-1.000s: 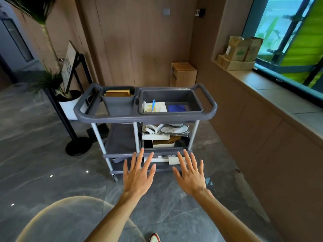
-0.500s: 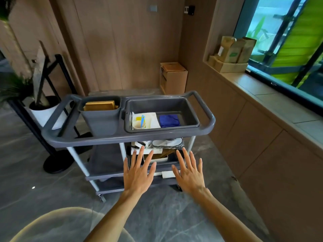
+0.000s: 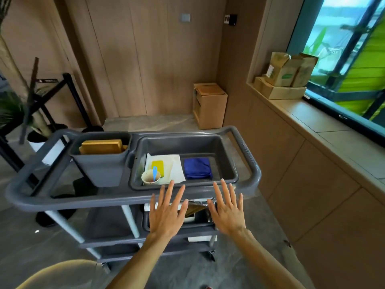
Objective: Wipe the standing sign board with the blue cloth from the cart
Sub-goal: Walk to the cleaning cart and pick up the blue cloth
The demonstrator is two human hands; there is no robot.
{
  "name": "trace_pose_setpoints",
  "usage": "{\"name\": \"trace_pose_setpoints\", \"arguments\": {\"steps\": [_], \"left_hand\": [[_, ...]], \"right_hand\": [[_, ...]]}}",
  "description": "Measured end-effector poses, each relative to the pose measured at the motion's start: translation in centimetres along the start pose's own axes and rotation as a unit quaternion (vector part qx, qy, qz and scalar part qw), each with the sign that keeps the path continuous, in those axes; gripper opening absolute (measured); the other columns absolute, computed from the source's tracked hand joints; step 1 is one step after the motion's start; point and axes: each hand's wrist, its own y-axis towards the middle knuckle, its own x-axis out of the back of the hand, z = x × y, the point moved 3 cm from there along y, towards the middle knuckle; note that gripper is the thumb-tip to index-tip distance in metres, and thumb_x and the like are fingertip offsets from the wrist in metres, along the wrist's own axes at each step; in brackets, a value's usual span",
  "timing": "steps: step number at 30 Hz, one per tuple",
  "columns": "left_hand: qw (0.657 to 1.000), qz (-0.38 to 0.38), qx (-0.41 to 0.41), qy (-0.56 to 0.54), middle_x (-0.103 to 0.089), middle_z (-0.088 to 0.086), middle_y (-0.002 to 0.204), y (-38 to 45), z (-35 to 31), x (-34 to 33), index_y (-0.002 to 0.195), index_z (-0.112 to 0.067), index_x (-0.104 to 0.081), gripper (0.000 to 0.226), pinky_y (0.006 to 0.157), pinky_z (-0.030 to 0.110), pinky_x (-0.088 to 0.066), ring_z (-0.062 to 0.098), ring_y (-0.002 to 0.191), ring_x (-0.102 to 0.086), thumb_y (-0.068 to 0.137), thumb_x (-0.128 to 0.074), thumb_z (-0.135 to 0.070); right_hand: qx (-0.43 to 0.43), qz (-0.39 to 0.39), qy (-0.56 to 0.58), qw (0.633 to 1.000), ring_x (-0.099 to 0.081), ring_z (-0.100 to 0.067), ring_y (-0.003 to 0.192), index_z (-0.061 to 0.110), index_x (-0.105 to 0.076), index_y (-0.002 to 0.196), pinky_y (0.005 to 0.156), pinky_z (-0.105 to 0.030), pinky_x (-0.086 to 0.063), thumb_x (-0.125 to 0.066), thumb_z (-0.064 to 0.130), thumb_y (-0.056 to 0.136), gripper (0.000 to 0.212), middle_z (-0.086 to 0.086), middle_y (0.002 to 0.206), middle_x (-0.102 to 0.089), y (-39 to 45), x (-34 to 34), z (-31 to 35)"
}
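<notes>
A folded blue cloth (image 3: 197, 168) lies in the right part of the wide grey tub (image 3: 227, 155) on top of the grey cart (image 3: 129, 198). My left hand (image 3: 166, 213) and my right hand (image 3: 227, 213) hover flat, fingers spread, just in front of the cart's near rail, holding nothing. The right hand's fingertips are a little below and to the right of the cloth. The standing sign board (image 3: 30, 99) is at the far left, seen edge-on on its black frame, partly cut off by leaves.
In the tub, left of the cloth, sit a paper cup (image 3: 151, 177), a yellow sponge (image 3: 157, 166) and white paper. A deep grey bin (image 3: 100, 163) holds a wooden box. A cardboard box (image 3: 210, 105) stands by the wall; a ledge (image 3: 325, 130) runs along the right.
The view has closed in on the cart, which now fills more of the frame. Both open hands have risen towards the top rail. The sign board has slid to the left edge.
</notes>
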Motion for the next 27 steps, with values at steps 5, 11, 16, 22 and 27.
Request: {"name": "trace_pose_setpoints", "arguments": {"steps": [5, 11, 16, 22, 27], "left_hand": [[0.999, 0.003, 0.029, 0.023, 0.011, -0.010, 0.167, 5.8, -2.5, -1.7, 0.157, -0.047, -0.001, 0.059, 0.123, 0.052, -0.009, 0.021, 0.156, 0.001, 0.102, -0.013, -0.062], [0.997, 0.019, 0.071, 0.013, 0.003, -0.009, 0.169, 10.8, -5.1, -3.1, 0.157, -0.048, -0.006, 0.057, 0.123, 0.051, -0.012, 0.022, 0.156, -0.002, 0.102, -0.016, -0.060], [0.997, 0.031, 0.072, 0.017, 0.000, -0.006, 0.170, 14.7, -6.2, -4.3, 0.157, -0.048, -0.002, 0.059, 0.123, 0.051, -0.014, 0.022, 0.156, -0.003, 0.101, -0.010, -0.062], [0.997, 0.042, 0.063, 0.011, -0.006, -0.003, 0.170, 18.9, -4.5, -6.4, 0.158, -0.046, -0.009, 0.061, 0.122, 0.052, -0.013, 0.025, 0.156, -0.007, 0.099, -0.009, -0.062], [0.997, 0.060, 0.053, 0.001, -0.017, 0.000, 0.168, 23.2, -2.2, -8.5, 0.157, -0.043, -0.023, 0.055, 0.120, 0.054, -0.018, 0.028, 0.154, -0.017, 0.103, -0.030, -0.055]], "right_hand": [[0.019, 0.013, 0.014, 1.000, 0.028, -0.019, 0.151, 0.043, 0.030, 0.150, 0.123, -0.054, 0.013, -0.003, 0.065, 0.099, 0.064, 0.010, 0.163, 0.032, 6.2, 0.3, -3.6], [0.037, 0.039, 0.015, 0.998, 0.028, -0.019, 0.151, 0.040, 0.022, 0.154, 0.123, -0.053, 0.014, -0.005, 0.063, 0.100, 0.065, 0.008, 0.165, 0.027, 11.7, 0.3, -7.0], [0.037, 0.052, 0.031, 0.997, 0.026, -0.020, 0.152, 0.038, 0.019, 0.156, 0.124, -0.054, 0.009, 0.006, 0.066, 0.094, 0.069, 0.007, 0.166, 0.025, 15.5, -0.2, -8.1], [0.031, 0.064, 0.039, 0.997, 0.025, -0.021, 0.152, 0.038, 0.018, 0.156, 0.125, -0.051, 0.009, -0.005, 0.063, 0.100, 0.066, 0.007, 0.166, 0.025, 20.2, -1.8, -8.5], [0.032, 0.108, 0.054, 0.992, 0.022, -0.020, 0.153, 0.038, 0.019, 0.155, 0.124, -0.049, 0.009, -0.018, 0.062, 0.102, 0.069, 0.006, 0.167, 0.023, 24.8, -3.6, -7.3]]}}
